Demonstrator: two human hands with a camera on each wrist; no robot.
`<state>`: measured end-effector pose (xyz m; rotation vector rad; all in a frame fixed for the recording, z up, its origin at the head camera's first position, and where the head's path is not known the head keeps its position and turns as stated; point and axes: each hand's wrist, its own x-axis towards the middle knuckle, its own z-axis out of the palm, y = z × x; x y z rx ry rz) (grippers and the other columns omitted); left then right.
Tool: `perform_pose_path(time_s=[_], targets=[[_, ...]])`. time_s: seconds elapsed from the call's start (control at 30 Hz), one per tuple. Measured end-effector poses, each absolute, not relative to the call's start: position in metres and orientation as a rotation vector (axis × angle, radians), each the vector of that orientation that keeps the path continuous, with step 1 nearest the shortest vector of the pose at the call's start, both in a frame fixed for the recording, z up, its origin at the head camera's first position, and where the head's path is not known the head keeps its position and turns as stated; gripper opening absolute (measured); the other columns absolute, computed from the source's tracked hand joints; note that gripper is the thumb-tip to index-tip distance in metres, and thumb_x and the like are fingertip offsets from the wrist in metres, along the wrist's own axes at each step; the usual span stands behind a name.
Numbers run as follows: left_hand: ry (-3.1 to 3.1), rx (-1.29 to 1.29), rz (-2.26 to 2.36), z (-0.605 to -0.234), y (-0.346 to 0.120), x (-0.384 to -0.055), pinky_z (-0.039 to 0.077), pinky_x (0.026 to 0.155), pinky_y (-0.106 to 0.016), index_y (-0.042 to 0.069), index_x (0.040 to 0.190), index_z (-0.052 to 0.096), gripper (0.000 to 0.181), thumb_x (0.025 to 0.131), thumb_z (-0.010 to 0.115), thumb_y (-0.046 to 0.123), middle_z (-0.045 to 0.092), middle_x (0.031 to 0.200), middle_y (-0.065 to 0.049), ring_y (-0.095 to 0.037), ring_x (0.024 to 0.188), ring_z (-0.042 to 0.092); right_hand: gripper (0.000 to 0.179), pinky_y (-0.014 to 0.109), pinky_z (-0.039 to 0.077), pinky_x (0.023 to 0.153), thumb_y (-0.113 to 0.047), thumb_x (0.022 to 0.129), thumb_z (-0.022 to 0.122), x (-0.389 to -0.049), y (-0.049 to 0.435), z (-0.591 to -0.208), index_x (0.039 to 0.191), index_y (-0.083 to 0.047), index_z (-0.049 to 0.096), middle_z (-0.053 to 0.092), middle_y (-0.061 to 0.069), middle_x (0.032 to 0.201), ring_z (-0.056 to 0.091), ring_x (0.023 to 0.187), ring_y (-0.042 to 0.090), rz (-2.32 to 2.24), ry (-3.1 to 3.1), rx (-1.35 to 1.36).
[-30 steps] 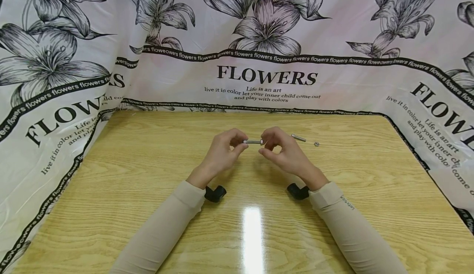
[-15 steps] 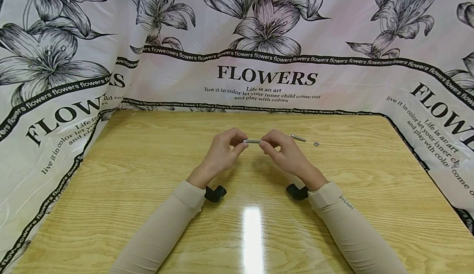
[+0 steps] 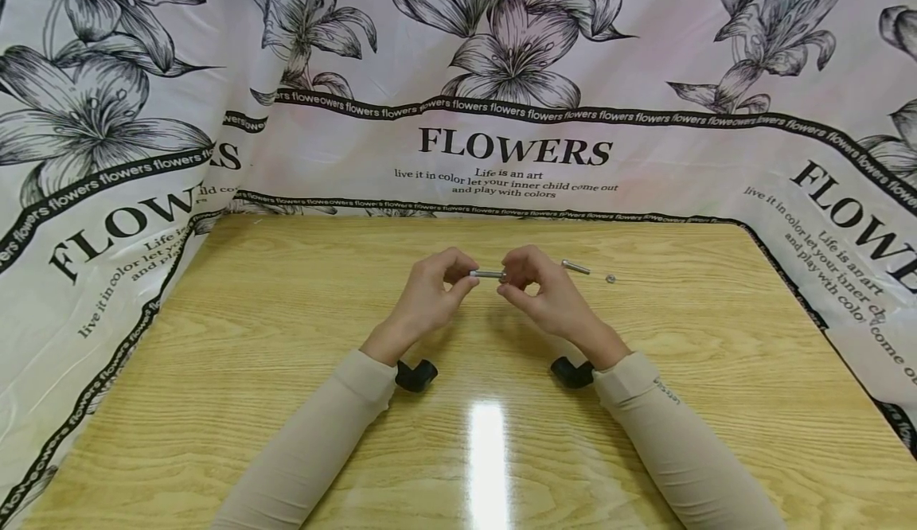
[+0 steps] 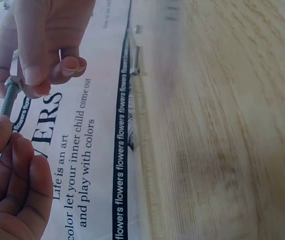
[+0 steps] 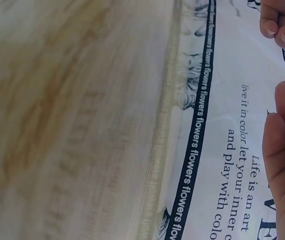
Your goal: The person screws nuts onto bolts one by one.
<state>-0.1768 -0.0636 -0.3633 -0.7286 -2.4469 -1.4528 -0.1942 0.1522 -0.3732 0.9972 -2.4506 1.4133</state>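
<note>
My left hand [image 3: 427, 290] pinches one end of a silver bolt [image 3: 487, 274] between thumb and fingertips, holding it sideways above the table. A hex nut [image 4: 13, 81] sits on the bolt's far end in the left wrist view, with bare thread [image 4: 7, 102] between it and the left fingertips. My right hand [image 3: 548, 295] is around that end, thumb and forefinger spread apart with the nut showing between them. The right wrist view shows only some fingers [image 5: 277, 155] of the right hand and, above, curled left fingers [image 5: 282, 30]; the bolt is outside that view.
A second bolt [image 3: 576, 266] and a loose nut [image 3: 610, 278] lie on the wood-grain table [image 3: 286, 315], just beyond and right of the right hand. A flower-printed cloth [image 3: 337, 156] hangs along the table's back and sides.
The right thumb and forefinger closed on the nut end half a second ago and are now spread again. The left hand and the bolt stay nearly in place.
</note>
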Motion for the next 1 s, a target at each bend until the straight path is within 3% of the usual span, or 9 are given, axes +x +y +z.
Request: perform_pose_path(time_s=[0.13,0.43,0.6,0.83,1.0], targets=[[-2.445,-0.729,-1.454,-0.3639,-0.0631,-0.1772,0.052,0.074,-0.028,0.007,0.102,0.064,0.011,0.091,0.065,0.008,0.066,0.092,-0.002,-0.012,0.08,0.062,0.021,0.036,0.05,0.068,0.004,0.089,0.063,-0.1949,0.1521,-0.3757,0.107,-0.001,0.054,0.064,0.01,0.086,0.059,0.073,0.02,1.38,-2.422,1.003],[-2.429,-0.73,-1.463,-0.3629,-0.063,-0.1773,0.052,0.074,-0.028,0.006,0.101,0.064,0.01,0.091,0.065,0.006,0.066,0.09,-0.002,-0.013,0.079,0.062,0.006,0.033,0.049,0.072,-0.018,0.095,0.062,-0.1935,0.154,-0.374,0.099,-0.014,0.064,0.061,-0.006,0.089,0.057,0.08,0.012,1.369,-2.48,0.969],[-2.426,-0.725,-1.473,-0.3626,-0.0628,-0.177,0.052,0.073,-0.028,0.006,0.101,0.064,0.011,0.09,0.067,0.006,0.067,0.089,-0.003,-0.013,0.079,0.063,0.01,0.035,0.049,0.071,-0.022,0.097,0.057,-0.1918,0.1546,-0.3739,0.094,-0.016,0.065,0.058,-0.005,0.083,0.058,0.079,0.013,1.395,-2.501,0.96],[-2.425,-0.718,-1.471,-0.3625,-0.063,-0.1766,0.052,0.072,-0.027,0.006,0.101,0.064,0.011,0.09,0.065,0.006,0.067,0.089,-0.002,-0.013,0.078,0.062,0.019,0.043,0.05,0.073,-0.028,0.097,0.057,-0.1906,0.154,-0.373,0.109,-0.014,0.062,0.064,-0.002,0.094,0.06,0.081,0.015,1.408,-2.569,0.872],[-2.439,-0.714,-1.457,-0.3626,-0.0632,-0.1771,0.052,0.072,-0.026,0.006,0.101,0.064,0.01,0.091,0.065,0.006,0.067,0.09,-0.001,-0.012,0.078,0.062,0.034,0.039,0.049,0.069,-0.02,0.091,0.067,-0.1885,0.1529,-0.3687,0.122,-0.012,0.053,0.063,0.001,0.096,0.06,0.079,0.016,1.44,-2.545,0.888]])
